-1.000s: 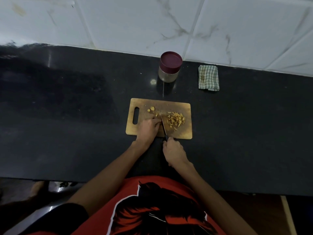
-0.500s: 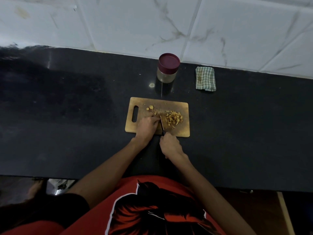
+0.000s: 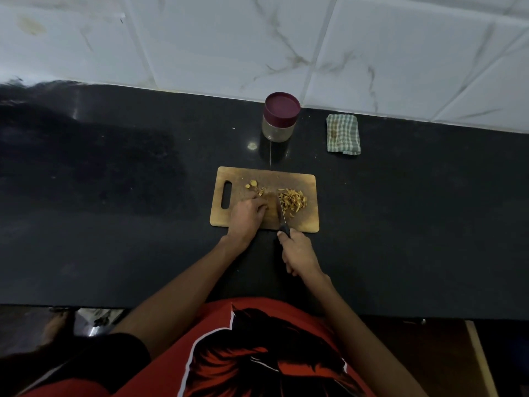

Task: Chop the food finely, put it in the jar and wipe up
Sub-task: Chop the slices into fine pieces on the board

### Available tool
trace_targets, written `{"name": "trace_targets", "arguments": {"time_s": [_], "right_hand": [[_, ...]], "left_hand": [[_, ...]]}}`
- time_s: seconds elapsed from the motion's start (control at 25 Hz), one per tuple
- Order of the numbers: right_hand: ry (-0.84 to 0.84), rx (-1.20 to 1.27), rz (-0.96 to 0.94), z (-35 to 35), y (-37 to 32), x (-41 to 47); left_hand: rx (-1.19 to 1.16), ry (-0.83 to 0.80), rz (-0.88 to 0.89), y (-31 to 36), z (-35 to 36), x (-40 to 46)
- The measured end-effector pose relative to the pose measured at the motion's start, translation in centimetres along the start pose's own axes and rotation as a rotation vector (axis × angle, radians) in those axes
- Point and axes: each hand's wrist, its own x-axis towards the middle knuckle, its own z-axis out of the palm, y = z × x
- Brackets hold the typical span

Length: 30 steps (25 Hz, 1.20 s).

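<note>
A wooden cutting board (image 3: 309, 184) lies on the black counter. A pile of yellowish chopped strips (image 3: 293, 201) sits on its right half, and a few uncut bits (image 3: 253, 185) lie near the handle slot. My left hand (image 3: 247, 214) rests curled on the board, holding down a piece that its fingers hide. My right hand (image 3: 299, 252) grips the dark handle of a knife (image 3: 282, 214), whose blade points away from me between my left hand and the pile. A jar (image 3: 279, 117) with a maroon lid on stands behind the board. A folded checked cloth (image 3: 343, 133) lies to its right.
The black counter (image 3: 114, 181) stretches wide on both sides of the board. A white marble-tiled wall (image 3: 257, 38) backs it. My red shirt fills the bottom of the view, against the counter's front edge.
My right hand has drawn the knife a little back toward me, so more of the blade shows. My left hand stays on the board.
</note>
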Motion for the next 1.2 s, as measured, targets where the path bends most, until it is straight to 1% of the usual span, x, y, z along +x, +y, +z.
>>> {"name": "trace_targets", "arguments": {"time_s": [0.12, 0.2, 0.4, 0.6, 0.8, 1.2], "right_hand": [[-0.049, 0.076, 0.020, -0.1, 0.5, 0.0], [-0.075, 0.085, 0.027, -0.1, 0.7, -0.1], [-0.045, -0.082, -0.068, 0.0, -0.1, -0.1], [-0.009, -0.237, -0.100, 0.3, -1.6, 1.0], [-0.016, -0.258, -0.100, 0.4, -2.2, 1.8], [-0.008, -0.344, -0.064, 0.9, -2.8, 1.8]], "left_hand": [[-0.008, 0.019, 0.001, 0.1, -0.2, 0.0], [-0.030, 0.026, -0.005, 0.1, -0.2, 0.0], [-0.060, 0.027, -0.014, 0.1, -0.3, -0.1], [-0.043, -0.004, 0.008, -0.1, -0.4, 0.0], [-0.017, -0.029, 0.034, -0.1, -0.1, -0.8], [0.027, -0.040, -0.015, 0.5, 0.0, -0.6]]}}
